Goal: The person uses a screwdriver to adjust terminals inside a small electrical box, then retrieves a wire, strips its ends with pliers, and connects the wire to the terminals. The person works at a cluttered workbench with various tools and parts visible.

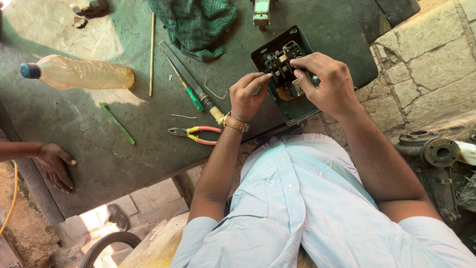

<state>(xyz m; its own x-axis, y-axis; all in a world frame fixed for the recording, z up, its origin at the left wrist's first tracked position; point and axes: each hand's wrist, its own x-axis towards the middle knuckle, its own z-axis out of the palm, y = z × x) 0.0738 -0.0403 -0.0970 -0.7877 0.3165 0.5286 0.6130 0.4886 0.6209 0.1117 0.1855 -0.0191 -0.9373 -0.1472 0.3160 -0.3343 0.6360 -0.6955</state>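
Note:
A dark green metal switch box [292, 111] lies open on the dark workbench [99, 149], showing black and brass terminals [282, 59] inside. My left hand [246, 95], with a brown watch strap at the wrist, pinches something small at the box's left side. Over the terminals and brass parts, my right hand [325, 82] grips the inner mechanism with curled fingers. What the fingertips hold is too small to tell.
Red-handled pliers [196, 135], a green-handled screwdriver [187, 87], a long file [191, 82], a thin brass rod [151, 54], a green stick [117, 123], a plastic bottle [77, 73] and a green cloth [198, 25] lie on the bench. Another person's hand [55, 166] rests at the left edge. Rusty pipe flanges [436, 151] sit right.

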